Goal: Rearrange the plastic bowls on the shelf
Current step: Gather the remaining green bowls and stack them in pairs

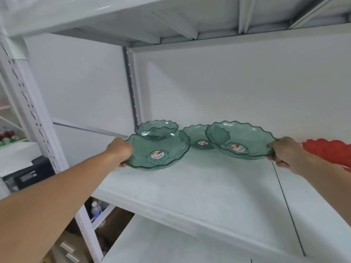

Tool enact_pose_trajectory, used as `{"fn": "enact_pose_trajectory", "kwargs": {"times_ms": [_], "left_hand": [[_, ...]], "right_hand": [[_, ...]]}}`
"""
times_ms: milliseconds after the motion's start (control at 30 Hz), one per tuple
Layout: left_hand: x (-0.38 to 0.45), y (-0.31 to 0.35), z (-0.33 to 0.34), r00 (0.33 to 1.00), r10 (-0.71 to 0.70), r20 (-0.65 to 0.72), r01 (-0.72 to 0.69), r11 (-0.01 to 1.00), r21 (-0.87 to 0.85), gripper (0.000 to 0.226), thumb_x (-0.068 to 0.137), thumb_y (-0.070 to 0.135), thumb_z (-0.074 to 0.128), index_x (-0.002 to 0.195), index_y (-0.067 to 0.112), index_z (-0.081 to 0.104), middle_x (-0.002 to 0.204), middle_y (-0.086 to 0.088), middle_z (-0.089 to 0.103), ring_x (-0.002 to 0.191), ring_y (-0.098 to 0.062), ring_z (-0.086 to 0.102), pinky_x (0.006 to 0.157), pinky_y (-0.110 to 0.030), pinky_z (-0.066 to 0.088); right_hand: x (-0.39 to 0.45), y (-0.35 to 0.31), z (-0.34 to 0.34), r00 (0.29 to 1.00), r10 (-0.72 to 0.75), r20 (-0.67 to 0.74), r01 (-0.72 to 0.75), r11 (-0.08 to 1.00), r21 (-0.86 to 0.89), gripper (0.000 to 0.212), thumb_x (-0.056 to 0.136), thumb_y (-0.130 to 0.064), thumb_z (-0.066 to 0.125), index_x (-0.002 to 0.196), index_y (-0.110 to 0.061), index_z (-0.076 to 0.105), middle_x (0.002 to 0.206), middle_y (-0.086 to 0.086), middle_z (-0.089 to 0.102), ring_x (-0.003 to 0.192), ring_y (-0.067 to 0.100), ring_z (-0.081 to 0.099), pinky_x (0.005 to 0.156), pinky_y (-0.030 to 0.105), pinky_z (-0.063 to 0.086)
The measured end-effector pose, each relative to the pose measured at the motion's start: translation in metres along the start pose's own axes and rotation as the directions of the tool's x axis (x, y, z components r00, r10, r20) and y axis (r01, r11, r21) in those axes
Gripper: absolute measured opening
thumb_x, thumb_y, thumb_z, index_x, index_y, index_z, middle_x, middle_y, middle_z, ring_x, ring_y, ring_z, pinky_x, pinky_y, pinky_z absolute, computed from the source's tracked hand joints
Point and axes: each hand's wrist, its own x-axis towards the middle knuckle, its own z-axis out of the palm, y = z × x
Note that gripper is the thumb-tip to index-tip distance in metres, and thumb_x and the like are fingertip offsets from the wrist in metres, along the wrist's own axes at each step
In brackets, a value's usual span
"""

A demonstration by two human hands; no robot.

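L hand (121, 149) grip closed on rim of front-left green bowl (157, 149), R hand (284, 151) grip closed on rim of right green bowl (240, 140), both toward shelf (190, 186) rear, two more green bowls behind, red bowl (330, 149) at right edge

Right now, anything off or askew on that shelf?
Nothing damaged or spilled. Two translucent green scalloped plastic bowls are tilted in the left hand and right hand; a red scalloped bowl sits far right.

Both forearms and hands (119, 151) are bare, with no sleeves showing.
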Motion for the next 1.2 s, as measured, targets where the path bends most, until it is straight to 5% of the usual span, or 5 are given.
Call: {"fn": "enact_pose_trajectory", "kwargs": {"times_ms": [500, 733, 833, 1000, 1200], "left_hand": [[0.131, 0.085, -0.037, 0.997, 0.065, 0.047, -0.063, 0.997, -0.055, 0.025, 0.097, -0.001, 0.04, 0.08, -0.001, 0.058, 0.069, -0.018, 0.063, 0.051, -0.025, 0.057, 0.036, -0.017, 0.037], [0.242, 0.078, 0.004, 0.991, 0.022, 0.129, -0.02, 1.0, -0.018, 0.024, 0.1, 0.005, 0.051, 0.113, -0.007, 0.068, 0.068, -0.022, 0.064, 0.025, -0.024, 0.054, 0.031, -0.021, 0.043], [0.268, 0.073, 0.023, 0.995, 0.02, 0.097, -0.03, 0.994, 0.103, 0.025, 0.101, 0.002, 0.055, 0.122, -0.008, 0.065, 0.083, -0.025, 0.068, 0.041, -0.031, 0.058, 0.022, -0.022, 0.036], [0.299, 0.072, 0.051, 0.996, 0.094, -0.003, -0.089, 0.944, 0.317, 0.048, 0.103, 0.005, 0.049, 0.15, -0.003, 0.048, 0.135, -0.022, 0.065, 0.117, -0.038, 0.066, 0.075, -0.037, 0.05], [0.3, 0.065, 0.06, 0.998, 0.066, -0.013, -0.058, 0.943, 0.327, 0.045, 0.103, 0.018, 0.049, 0.147, 0.01, 0.048, 0.144, -0.003, 0.053, 0.132, -0.024, 0.049, 0.108, -0.029, 0.03]], "right_hand": [[0.044, -0.07, 0.094, 0.993, 0.05, -0.108, -0.055, 0.997, -0.047, 0.011, 0.102, -0.001, 0.044, 0.099, 0.001, 0.055, 0.065, 0.02, 0.06, 0.049, 0.019, 0.029, 0.041, 0.022, 0.023], [0.05, -0.077, 0.152, 0.956, 0.187, -0.225, -0.208, 0.975, -0.075, 0.019, 0.094, 0.007, 0.038, 0.089, 0.003, 0.056, 0.057, 0.019, 0.061, 0.05, 0.018, 0.031, 0.045, 0.02, 0.023], [0.05, -0.076, 0.164, 0.949, 0.16, -0.273, -0.195, 0.975, -0.106, 0.019, 0.09, 0.007, 0.037, 0.083, -0.002, 0.052, 0.068, 0.021, 0.061, 0.047, 0.016, 0.033, 0.041, 0.014, 0.025], [0.065, -0.073, 0.166, 0.948, 0.146, -0.283, -0.174, 0.982, -0.079, 0.016, 0.086, 0.0, 0.041, 0.082, -0.006, 0.056, 0.058, 0.015, 0.058, 0.051, 0.019, 0.037, 0.048, 0.021, 0.025], [0.066, -0.065, 0.169, 0.955, 0.183, -0.234, -0.22, 0.965, -0.143, 0.012, 0.091, -0.011, 0.048, 0.079, -0.013, 0.046, 0.056, 0.007, 0.041, 0.053, 0.019, 0.027, 0.05, 0.022, 0.019]]}}
